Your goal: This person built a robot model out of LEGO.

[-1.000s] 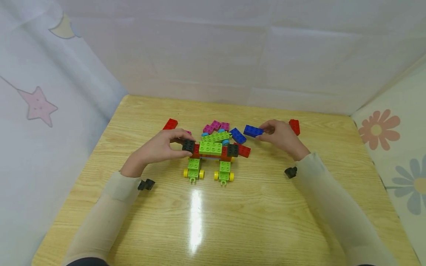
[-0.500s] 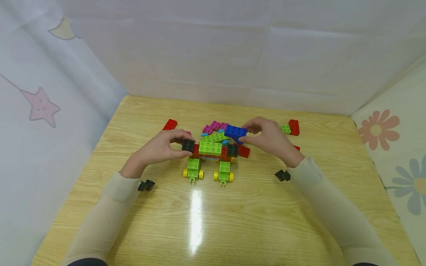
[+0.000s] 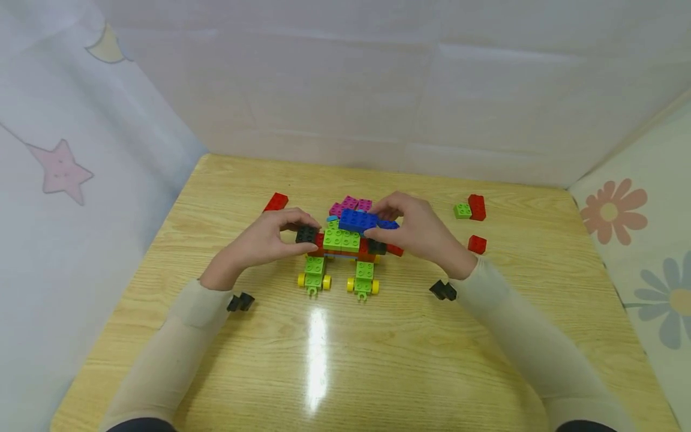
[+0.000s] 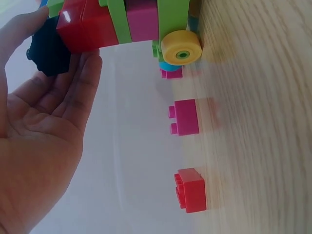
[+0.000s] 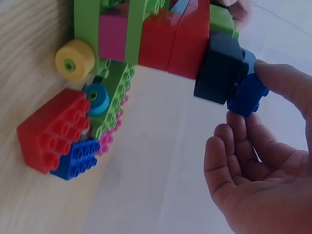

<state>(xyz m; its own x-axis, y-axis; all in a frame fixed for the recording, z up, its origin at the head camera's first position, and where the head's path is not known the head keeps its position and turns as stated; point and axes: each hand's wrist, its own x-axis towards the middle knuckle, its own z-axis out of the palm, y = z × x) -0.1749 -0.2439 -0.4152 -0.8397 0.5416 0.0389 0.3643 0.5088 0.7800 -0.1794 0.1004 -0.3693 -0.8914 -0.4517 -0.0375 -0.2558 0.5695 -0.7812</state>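
Note:
A built brick figure on yellow wheels stands mid-table, with a lime brick top (image 3: 341, 240) and green wheeled bases (image 3: 364, 277). The left hand (image 3: 272, 237) grips the black brick (image 3: 306, 234) at its left end; the left wrist view shows that black brick (image 4: 49, 48) between thumb and fingers. My right hand (image 3: 418, 231) pinches a blue brick (image 3: 356, 221) above the figure's right part. In the right wrist view the blue brick (image 5: 247, 92) is close beside the black end brick (image 5: 219, 68); whether they touch I cannot tell.
Behind the figure lie pink bricks (image 3: 349, 204) and another blue brick (image 3: 387, 224). Red bricks (image 3: 477, 207) and a small green one (image 3: 462, 210) lie at the right, a red one (image 3: 276, 201) at back left. Black pieces hang by both wrists (image 3: 444, 291).
The right hand has carried the blue brick leftward, from the table's back right to over the figure. The left hand has stayed nearly still on the black brick.

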